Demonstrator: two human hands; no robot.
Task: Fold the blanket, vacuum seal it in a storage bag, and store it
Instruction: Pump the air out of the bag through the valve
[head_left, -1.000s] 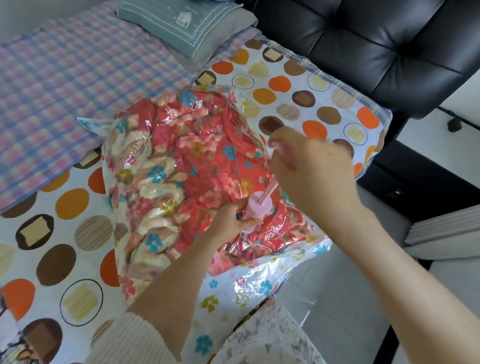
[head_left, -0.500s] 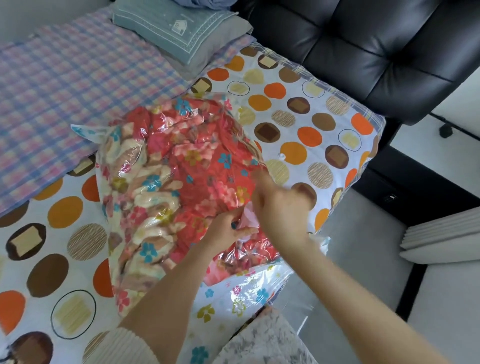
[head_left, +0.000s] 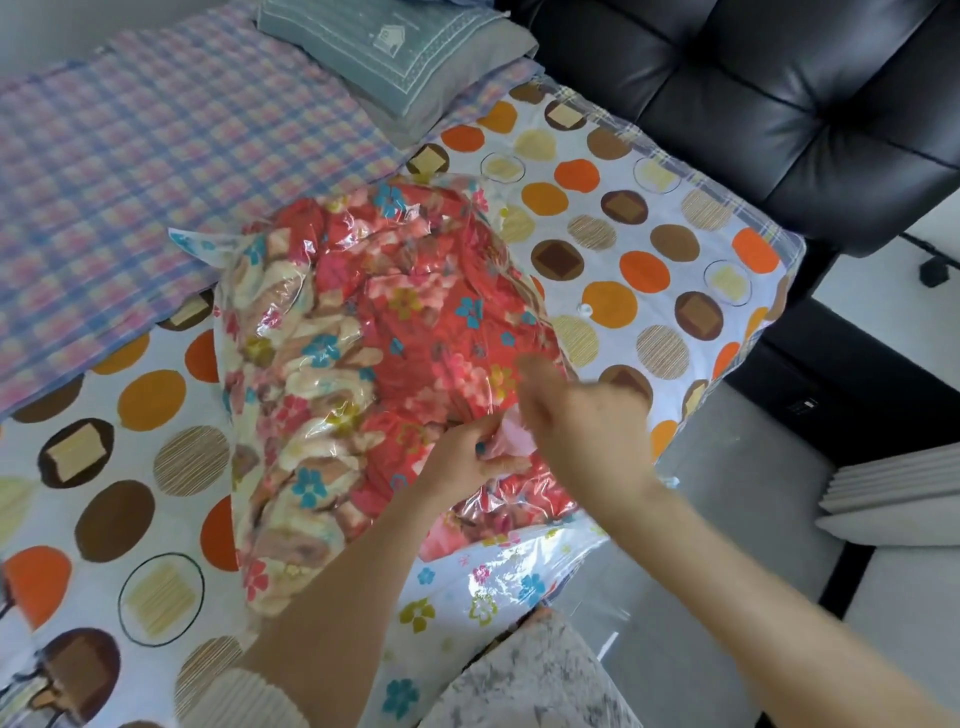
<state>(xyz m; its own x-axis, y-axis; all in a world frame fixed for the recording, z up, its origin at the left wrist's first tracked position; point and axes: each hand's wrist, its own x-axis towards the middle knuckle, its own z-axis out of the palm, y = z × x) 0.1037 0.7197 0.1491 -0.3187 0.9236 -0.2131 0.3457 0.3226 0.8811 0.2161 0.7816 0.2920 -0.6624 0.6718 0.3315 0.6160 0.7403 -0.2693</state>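
Here's the storage bag (head_left: 519, 577), clear crinkly plastic, glossy and full of creases, lying in a fat rounded lump on the dotted sheet (head_left: 649, 234). Inside it is the blanket (head_left: 415, 322), plush and red with pink, blue and yellow flowers, and cream folds show along the bag's left side. The bag's near end lies flat and empty, printed with little flowers.

Both hands are on the bag's near right part. The left hand (head_left: 467, 457) pinches a pink plastic piece (head_left: 511, 447) that stands on the bag, thumb and fingertips closed round its base. A ribbed cream sleeve (head_left: 244, 701) is pushed up that forearm. The right hand (head_left: 582, 426) is just beside the pink piece and blurred. Its fingers look curled, but I cannot tell whether it grips anything.

Just off the bag's right edge a small round white cap (head_left: 584, 310) lies on the sheet, whose big circles are orange, brown and striped. Beyond the bag's far left corner lies a soft checked cover (head_left: 130, 171) in blue, pink and yellow. Past the bag's far end a grey-teal pillow (head_left: 395, 57) with a stitched border rests on that cover. To the bag's far right is a black seat (head_left: 753, 104), shiny and tufted. Below the bag's near end is a speckled grey-white cloth (head_left: 530, 675).
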